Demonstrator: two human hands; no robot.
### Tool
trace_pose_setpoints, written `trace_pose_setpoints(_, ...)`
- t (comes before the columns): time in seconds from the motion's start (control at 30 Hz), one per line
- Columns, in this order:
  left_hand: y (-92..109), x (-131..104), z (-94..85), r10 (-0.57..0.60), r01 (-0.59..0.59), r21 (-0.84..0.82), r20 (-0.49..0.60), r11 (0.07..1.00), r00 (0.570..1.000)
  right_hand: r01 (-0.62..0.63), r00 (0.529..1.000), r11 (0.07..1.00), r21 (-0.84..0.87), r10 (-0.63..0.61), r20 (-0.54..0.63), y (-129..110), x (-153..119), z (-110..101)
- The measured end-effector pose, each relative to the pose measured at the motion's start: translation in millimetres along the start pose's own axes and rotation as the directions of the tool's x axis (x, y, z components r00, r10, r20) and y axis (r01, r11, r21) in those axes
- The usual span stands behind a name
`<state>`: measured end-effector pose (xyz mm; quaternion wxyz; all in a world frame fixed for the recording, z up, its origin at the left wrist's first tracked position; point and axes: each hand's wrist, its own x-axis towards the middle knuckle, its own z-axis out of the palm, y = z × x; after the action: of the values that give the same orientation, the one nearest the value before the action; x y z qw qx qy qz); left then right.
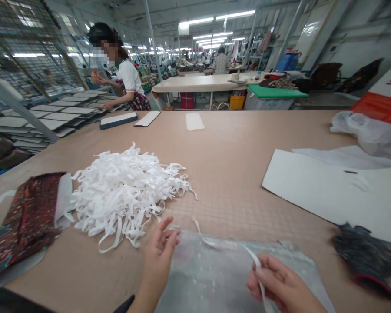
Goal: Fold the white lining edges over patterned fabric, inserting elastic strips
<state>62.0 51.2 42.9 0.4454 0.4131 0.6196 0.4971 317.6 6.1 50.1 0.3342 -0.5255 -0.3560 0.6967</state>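
My right hand [275,278] pinches a white fabric strip [254,257] between thumb and fingers, above a clear plastic bag [211,278] lying flat before me. The strip hangs below the fingers; a white length [200,233] also curves across the bag's far edge, and I cannot tell if it is the same strip. At the bag's left corner is my left hand [161,245], fingers loosely curled, thumb apart, with nothing visible in them. Just beyond it lies a big tangled pile of white strips [127,189].
Left of the pile lies a dark red patterned bundle [29,217]. On the right are a white board [326,187], a dark mesh sleeve with red trim [365,256] and crumpled plastic [371,130]. Pale panels [194,121] lie at the table's far edge. A person [127,78] stands beyond, at left.
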Motion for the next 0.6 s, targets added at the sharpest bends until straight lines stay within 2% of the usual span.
trace_pose_setpoints(0.03, 2.1, -8.5, 5.9, 0.017, -0.018, 0.034, 0.033, 0.999, 0.999, 0.008, 0.998, 0.988, 0.151, 0.001, -0.058, -2.8, -0.4, 7.3)
trace_pose_setpoints(0.1, 5.2, -26.5, 17.8, 0.03, -0.05, 0.109, 0.176, 0.993, 0.984, 0.017, 0.994, 0.929, 0.369, 0.023, -0.103, -4.7, 1.0, 19.1)
trace_pose_setpoints(0.17, 7.4, -42.7, 28.3, 0.045, -0.086, 0.111, 0.331, 0.99, 0.943, 0.004, 0.999, 0.872, 0.49, 0.021, -0.046, -2.8, 3.3, 27.1)
trace_pose_setpoints(0.2, 8.4, -48.8, 32.6, 0.063, -0.106, 0.095, 0.372, 0.99, 0.926, -0.009, 1.0, 0.853, 0.522, 0.012, -0.003, -0.7, 4.0, 29.9)
trace_pose_setpoints(0.27, 10.1, -55.7, 38.5, 0.136, -0.172, 0.065, 0.372, 0.983, 0.918, -0.061, 0.996, 0.834, 0.548, 0.02, 0.082, 4.9, 4.2, 34.1)
trace_pose_setpoints(0.33, 11.3, -55.5, 41.1, 0.233, -0.284, 0.068, 0.408, 0.957, 0.883, -0.138, 0.984, 0.849, 0.51, 0.061, 0.165, 11.5, 3.1, 37.4)
trace_pose_setpoints(0.37, 11.4, -53.6, 41.4, 0.278, -0.349, 0.07, 0.469, 0.935, 0.838, -0.172, 0.974, 0.87, 0.463, 0.079, 0.215, 14.8, 2.3, 38.7)
trace_pose_setpoints(0.43, 11.1, -48.3, 40.0, 0.321, -0.463, 0.064, 0.637, 0.884, 0.701, -0.198, 0.944, 0.926, 0.322, 0.092, 0.316, 20.1, 0.2, 40.3)
trace_pose_setpoints(0.47, 11.0, -45.7, 38.4, 0.314, -0.5, 0.066, 0.705, 0.863, 0.636, -0.171, 0.934, 0.955, 0.243, 0.078, 0.35, 21.7, -1.2, 40.1)
trace_pose_setpoints(0.5, 11.2, -43.2, 36.0, 0.294, -0.522, 0.079, 0.75, 0.849, 0.592, -0.122, 0.93, 0.978, 0.169, 0.053, 0.365, 22.3, -2.9, 38.7)
trace_pose_setpoints(0.53, 12.2, -40.9, 32.7, 0.261, -0.529, 0.103, 0.781, 0.842, 0.568, -0.061, 0.933, 0.993, 0.098, 0.022, 0.359, 22.0, -4.8, 36.0)
trace_pose_setpoints(0.6, 16.7, -36.6, 23.2, 0.173, -0.505, 0.18, 0.8, 0.844, 0.575, 0.058, 0.953, 0.997, -0.057, -0.038, 0.301, 18.7, -9.6, 25.9)
